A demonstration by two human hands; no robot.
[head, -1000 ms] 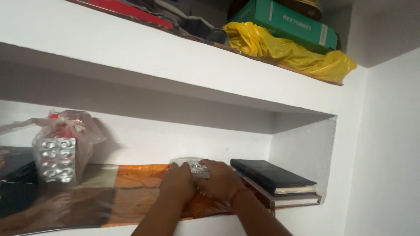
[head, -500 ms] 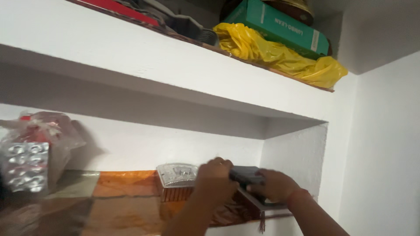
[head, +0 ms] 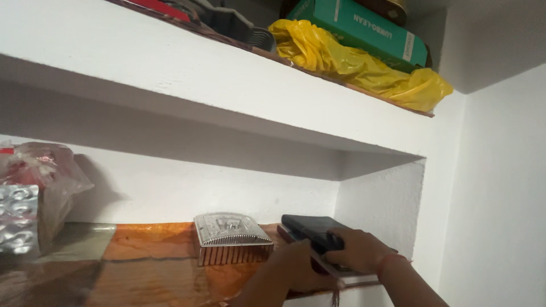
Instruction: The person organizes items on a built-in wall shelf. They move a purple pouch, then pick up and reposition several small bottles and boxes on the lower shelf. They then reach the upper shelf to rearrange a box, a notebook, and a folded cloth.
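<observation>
A dark book lies on a second book at the right end of the lower shelf. My right hand grips the dark book from the front, fingers curled over its near edge. My left hand rests against the books' left front side, just below them. A silver ridged box stands free on the orange shelf liner, to the left of both hands.
A clear bag with red contents and silver blister packs sits at the shelf's left. The upper shelf holds a yellow plastic bag, a green box and dark items. A white wall closes the niche at right.
Both hands left the silver box, which now stands uncovered, and moved right onto the books. The view has shifted slightly to the right.
</observation>
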